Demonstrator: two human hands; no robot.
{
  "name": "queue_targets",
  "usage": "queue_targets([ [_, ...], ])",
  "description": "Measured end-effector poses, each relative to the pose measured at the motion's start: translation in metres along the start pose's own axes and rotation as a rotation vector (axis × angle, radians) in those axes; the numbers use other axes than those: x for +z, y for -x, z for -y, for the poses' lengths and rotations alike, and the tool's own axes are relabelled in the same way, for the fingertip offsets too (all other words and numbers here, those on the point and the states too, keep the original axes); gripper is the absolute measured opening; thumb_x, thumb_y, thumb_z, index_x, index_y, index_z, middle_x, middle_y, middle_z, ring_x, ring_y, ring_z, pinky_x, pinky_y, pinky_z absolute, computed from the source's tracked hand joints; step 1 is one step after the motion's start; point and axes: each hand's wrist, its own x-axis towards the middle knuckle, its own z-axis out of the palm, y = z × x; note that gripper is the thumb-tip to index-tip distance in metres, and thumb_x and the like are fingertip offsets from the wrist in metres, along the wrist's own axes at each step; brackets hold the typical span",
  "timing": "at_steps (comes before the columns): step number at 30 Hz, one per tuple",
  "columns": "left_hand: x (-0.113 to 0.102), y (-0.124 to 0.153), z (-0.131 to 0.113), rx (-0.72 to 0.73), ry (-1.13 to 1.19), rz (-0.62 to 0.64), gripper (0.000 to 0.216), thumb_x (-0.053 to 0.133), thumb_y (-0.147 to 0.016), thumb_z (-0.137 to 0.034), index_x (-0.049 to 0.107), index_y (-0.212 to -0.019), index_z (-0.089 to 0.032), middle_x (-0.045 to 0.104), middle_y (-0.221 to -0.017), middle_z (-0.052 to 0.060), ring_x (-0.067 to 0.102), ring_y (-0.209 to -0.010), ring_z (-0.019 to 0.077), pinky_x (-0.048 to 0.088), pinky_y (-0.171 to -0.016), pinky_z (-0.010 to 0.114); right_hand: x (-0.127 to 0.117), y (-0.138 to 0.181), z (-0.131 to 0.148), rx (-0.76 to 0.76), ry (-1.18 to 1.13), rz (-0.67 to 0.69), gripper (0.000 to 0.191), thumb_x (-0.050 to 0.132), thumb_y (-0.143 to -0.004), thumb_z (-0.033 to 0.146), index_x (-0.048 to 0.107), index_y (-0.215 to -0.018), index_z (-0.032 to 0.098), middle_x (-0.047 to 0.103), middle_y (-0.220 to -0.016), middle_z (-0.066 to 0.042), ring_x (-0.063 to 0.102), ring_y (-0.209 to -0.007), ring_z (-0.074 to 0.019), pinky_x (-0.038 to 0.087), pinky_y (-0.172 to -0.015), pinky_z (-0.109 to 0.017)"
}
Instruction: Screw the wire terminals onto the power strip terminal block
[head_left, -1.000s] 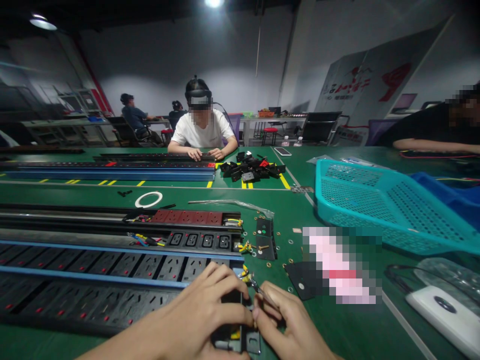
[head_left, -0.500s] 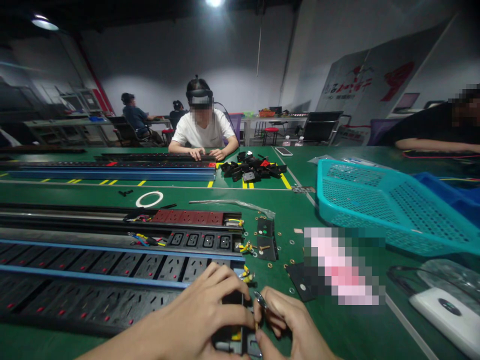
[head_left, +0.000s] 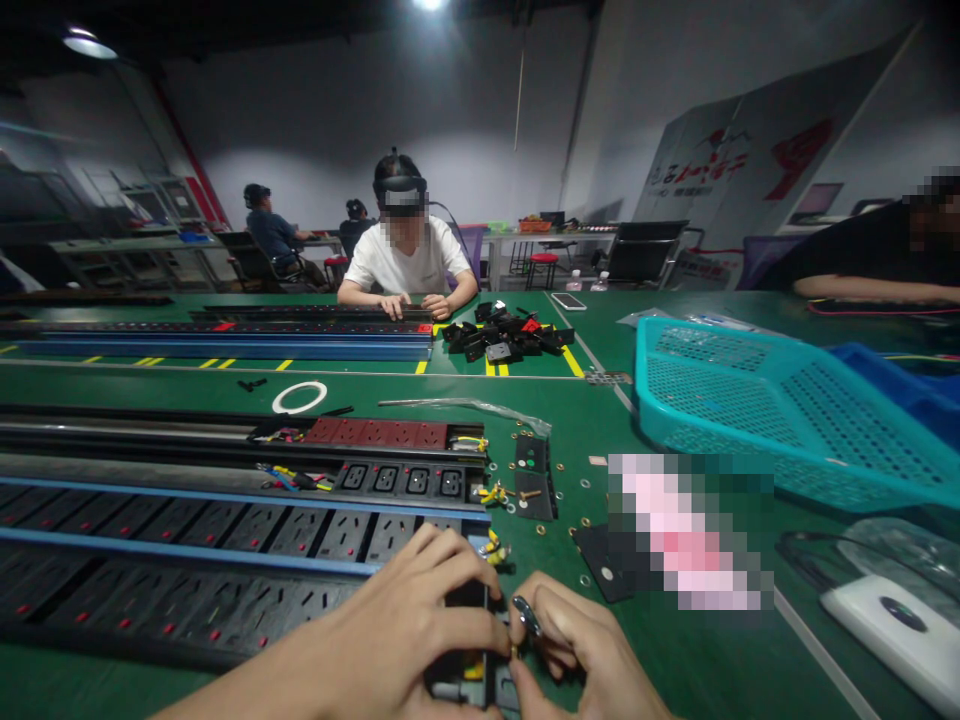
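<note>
My left hand (head_left: 420, 620) lies over the right end of the nearest black power strip (head_left: 187, 615), its fingers curled around that end. Yellow wiring shows beneath the palm. Close against it, my right hand (head_left: 589, 650) is closed in a pinch on a small brass-coloured piece (head_left: 514, 652) at the strip's end. A shiny metal object (head_left: 527, 615) sits along the right index finger; its kind is unclear. Behind lies a second black power strip (head_left: 277, 530) with blue edges, and yellow wires (head_left: 495, 550) stick out of its end.
More strips with red sockets (head_left: 375, 434) and black sockets (head_left: 401, 482) lie beyond. Small washers (head_left: 585, 483) and black plates (head_left: 532, 495) are scattered rightward. A turquoise basket (head_left: 720, 400) and white device (head_left: 885, 630) stand right. A co-worker (head_left: 409, 250) sits opposite.
The shiny metal object by my right index finger has turned slightly and moved a little right and down. My left hand has stayed in place.
</note>
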Motion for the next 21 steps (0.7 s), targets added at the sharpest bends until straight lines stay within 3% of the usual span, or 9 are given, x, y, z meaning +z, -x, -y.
queue_targets([
  [13,-0.0036,-0.0027,-0.0025,-0.021,0.001,-0.022,0.037,0.075,-0.083,-0.044,0.063,-0.112,-0.025,0.059,-0.112,0.004,0.053,-0.102,0.0243,0.04,-0.09,0.039,0.0068,0.0011,-0.0092,0.105,-0.053,0.061,0.024,0.045,-0.092,0.023,0.028,-0.074,0.026,0.027,-0.059,0.009,0.032,-0.049,-0.0095,0.022,-0.045,-0.023],
  [21,-0.002,-0.0049,-0.0044,-0.027,0.054,-0.044,0.047,0.075,-0.079,-0.041,0.055,-0.118,-0.023,0.063,-0.109,0.004,0.054,-0.098,0.0235,0.04,-0.09,0.037,0.0062,-0.0008,-0.0097,0.137,0.018,-0.057,0.019,0.047,-0.091,0.019,0.035,-0.078,0.024,0.042,-0.069,0.004,0.044,-0.06,-0.0129,0.034,-0.053,-0.023],
])
